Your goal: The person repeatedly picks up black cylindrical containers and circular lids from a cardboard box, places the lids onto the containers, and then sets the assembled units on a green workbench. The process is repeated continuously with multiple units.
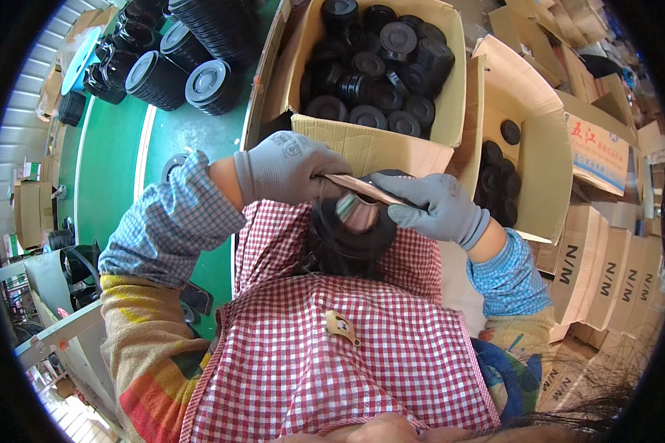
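Observation:
A thin, flat, light-brown strip [366, 189] is stretched between my two gloved hands. My left hand [290, 167] is closed around its left end. At the other end my right hand [434, 207] pinches it, thumb and fingers pressed together. Just below the strip, over my lap, is a black round part [373, 244] with a wide rim. A shiny metal cone [356, 214] shows in its middle, partly covered by the strip. Whether the strip touches the cone I cannot tell. A red-and-white checked apron [347, 317] lies under it all.
Ahead stands a cardboard box [377, 131] of black round parts; another open box [543, 170] to its right holds several more. Stacked black discs [208, 83] stand on the green table [111, 148] at left. Closed cartons [606, 273] are piled at right.

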`<state>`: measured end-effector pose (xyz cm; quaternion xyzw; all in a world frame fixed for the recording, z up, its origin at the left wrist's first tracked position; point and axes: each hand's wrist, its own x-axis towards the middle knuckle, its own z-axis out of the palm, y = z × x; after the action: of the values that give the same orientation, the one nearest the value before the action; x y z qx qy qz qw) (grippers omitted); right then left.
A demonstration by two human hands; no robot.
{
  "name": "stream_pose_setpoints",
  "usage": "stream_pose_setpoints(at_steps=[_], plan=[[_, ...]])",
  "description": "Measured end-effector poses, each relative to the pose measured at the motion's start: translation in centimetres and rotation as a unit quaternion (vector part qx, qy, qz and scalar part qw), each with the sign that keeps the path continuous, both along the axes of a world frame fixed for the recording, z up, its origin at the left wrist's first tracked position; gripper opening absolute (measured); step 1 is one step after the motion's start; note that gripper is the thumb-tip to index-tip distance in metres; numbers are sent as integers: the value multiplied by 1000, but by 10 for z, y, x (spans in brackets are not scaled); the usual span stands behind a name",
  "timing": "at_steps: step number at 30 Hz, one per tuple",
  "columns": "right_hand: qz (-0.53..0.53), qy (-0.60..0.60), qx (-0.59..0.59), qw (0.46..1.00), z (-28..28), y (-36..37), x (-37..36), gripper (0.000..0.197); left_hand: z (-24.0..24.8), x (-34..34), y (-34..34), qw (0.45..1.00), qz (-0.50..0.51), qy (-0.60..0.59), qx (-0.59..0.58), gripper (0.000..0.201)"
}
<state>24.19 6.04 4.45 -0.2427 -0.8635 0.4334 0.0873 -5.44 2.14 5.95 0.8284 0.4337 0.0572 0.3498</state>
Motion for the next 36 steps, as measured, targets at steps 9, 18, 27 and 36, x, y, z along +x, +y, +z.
stream_pose_setpoints(at_steps=[9, 18, 27, 36], plan=[[115, -62, 116, 985, 16, -3, 1, 50, -2, 9, 14, 989, -39, 18, -138, 32], [89, 26, 139, 986, -16, -14, -21, 70, -65, 15, 48, 993, -12, -54, -108, 32], [58, 209, -448, 867, -44, -5, -51, 84, -122, 10, 47, 933, 64, -280, 218, 47], [83, 218, -461, 856, -31, 7, -58, 106, -27, 105, -48, 921, -68, -204, 325, 20]])
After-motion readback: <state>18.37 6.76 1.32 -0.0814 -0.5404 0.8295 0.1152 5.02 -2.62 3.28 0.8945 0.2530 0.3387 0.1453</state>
